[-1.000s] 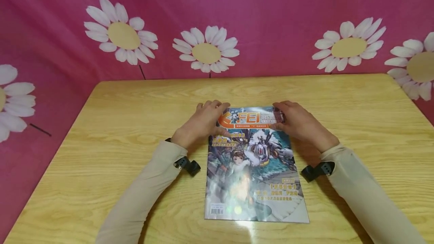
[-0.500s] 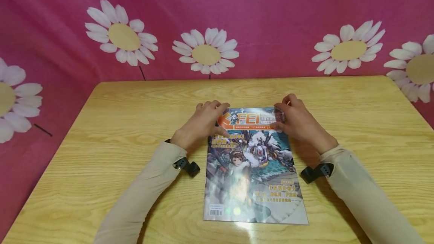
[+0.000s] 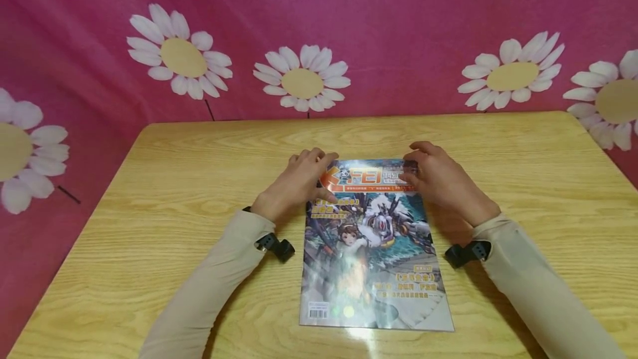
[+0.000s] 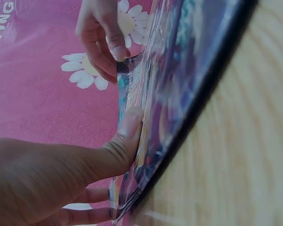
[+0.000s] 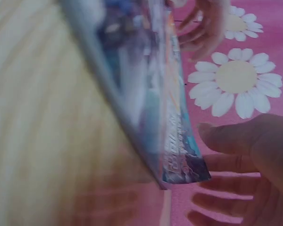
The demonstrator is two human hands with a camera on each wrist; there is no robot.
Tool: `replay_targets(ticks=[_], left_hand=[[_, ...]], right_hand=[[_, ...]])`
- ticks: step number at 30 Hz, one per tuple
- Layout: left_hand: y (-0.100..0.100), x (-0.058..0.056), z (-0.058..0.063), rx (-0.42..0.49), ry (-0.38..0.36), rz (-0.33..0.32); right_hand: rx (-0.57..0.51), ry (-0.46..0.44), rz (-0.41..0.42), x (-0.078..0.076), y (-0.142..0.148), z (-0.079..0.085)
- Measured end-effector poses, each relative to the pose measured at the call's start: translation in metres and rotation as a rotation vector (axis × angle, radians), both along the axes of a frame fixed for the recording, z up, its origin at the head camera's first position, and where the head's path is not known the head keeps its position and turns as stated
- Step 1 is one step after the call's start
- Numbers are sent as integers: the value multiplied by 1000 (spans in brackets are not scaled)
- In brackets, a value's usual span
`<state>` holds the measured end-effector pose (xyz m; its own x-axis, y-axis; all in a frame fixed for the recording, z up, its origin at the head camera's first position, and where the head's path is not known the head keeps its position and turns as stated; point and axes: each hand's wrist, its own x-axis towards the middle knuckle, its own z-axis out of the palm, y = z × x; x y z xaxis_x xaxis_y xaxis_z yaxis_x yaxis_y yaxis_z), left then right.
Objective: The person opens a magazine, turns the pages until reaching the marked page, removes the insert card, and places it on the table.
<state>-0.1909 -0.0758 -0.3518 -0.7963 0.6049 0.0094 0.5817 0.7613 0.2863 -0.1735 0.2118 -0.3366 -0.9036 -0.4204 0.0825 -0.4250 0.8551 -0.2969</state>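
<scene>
Pink daisy backdrop [image 3: 404,32], wood-look table [image 3: 164,226], and well in from its far edge, a glossy, colourful FEI magazine [image 3: 369,254]: left hand [image 3: 296,181] pinches its top-left corner, right hand [image 3: 448,181] spread by the top-right.

In the head view we are finding soft, moderately bright light, apparently coming from above. It is casting a whitish glare over the lower half of the magazine [image 3: 376,242] (two small spots, one yellowish and one greenish, are glowing within it), and a pale streak is shining on the table [image 3: 149,209] just below. Soft shadows are lying along the sleeves [image 3: 199,287]. In both wrist views we are getting dimmer, hazier pictures: the table is smearing into streaks, and the magazine's print is blurring.
</scene>
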Motion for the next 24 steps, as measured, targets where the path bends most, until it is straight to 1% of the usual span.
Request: replay_targets(ticks=[3,6,8,10,12,15,18,21,24], left_hand=[[1,1,-1,8,7,-9],[1,2,-1,2,7,-13],[2,1,-1,3,-5,-16],[3,0,-2,13,-15,-28],[4,-1,-2,50,-46,-42],[7,-3,-2,118,-97,-68],[9,-6,-4,150,-141,-91],[10,-8,-7,155,-168,-102],[10,-10,-9,194,-183,-100]], right_hand=[[-54,-37,-21,1,2,4],[-134,-27,-5,3,6,6],[-180,-30,23,5,9,7],[-203,-30,72,5,10,9],[-198,-48,130,6,10,12],[-157,-104,202,6,11,16],[-117,-162,258,6,14,18],[-109,-220,299,7,18,21],[-141,-290,318,8,22,26]])
